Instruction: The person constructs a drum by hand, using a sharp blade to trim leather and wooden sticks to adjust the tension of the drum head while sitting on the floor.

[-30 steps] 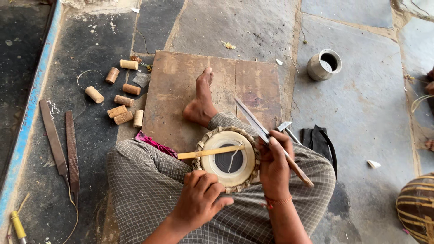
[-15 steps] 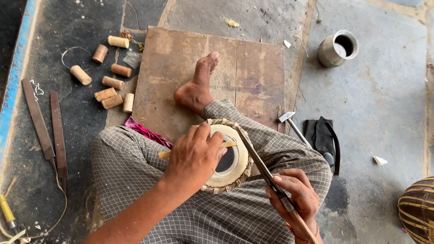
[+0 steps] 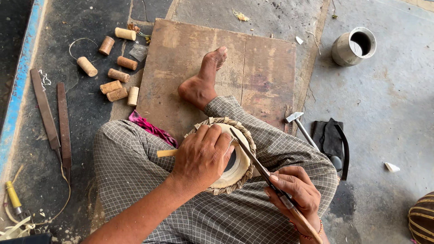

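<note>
- Far left, two long flat files (image 3: 54, 119) lie side by side on the dark floor, next to a blue edge (image 3: 20, 86).
- A yellow-handled tool (image 3: 12, 195) lies low in the left corner, by some pale shavings (image 3: 16, 228).
- Seven small wood pegs (image 3: 113, 86) lie loose above the files, near a thin wire loop (image 3: 77, 43).
- A wood board (image 3: 253, 68) lies flat on the floor. A bare foot (image 3: 201, 81) rests on it.
- A pink cloth (image 3: 151, 129) peeks out from under the checked cloth on the knee.
- The drum (image 3: 242, 167) sits on the lap, round face up, with a woven rim.
- The left hand (image 3: 203, 156) lies flat on the drum face, fingers bent over it. It hides much of the face.
- A pale stick (image 3: 166, 153) pokes out from under that hand.
- The right hand (image 3: 294, 192) is closed around a long thin tool (image 3: 266, 176). The tool's tip lies over the drum rim.
- A small hammer (image 3: 300, 126) lies right of the knee, beside a black pouch (image 3: 330, 138).
- A metal cup (image 3: 355, 45) stands upright on the grey floor, well apart.
- A white chip (image 3: 391, 167) lies farther right.
- A striped round thing (image 3: 422, 219) shows at the right edge.
</note>
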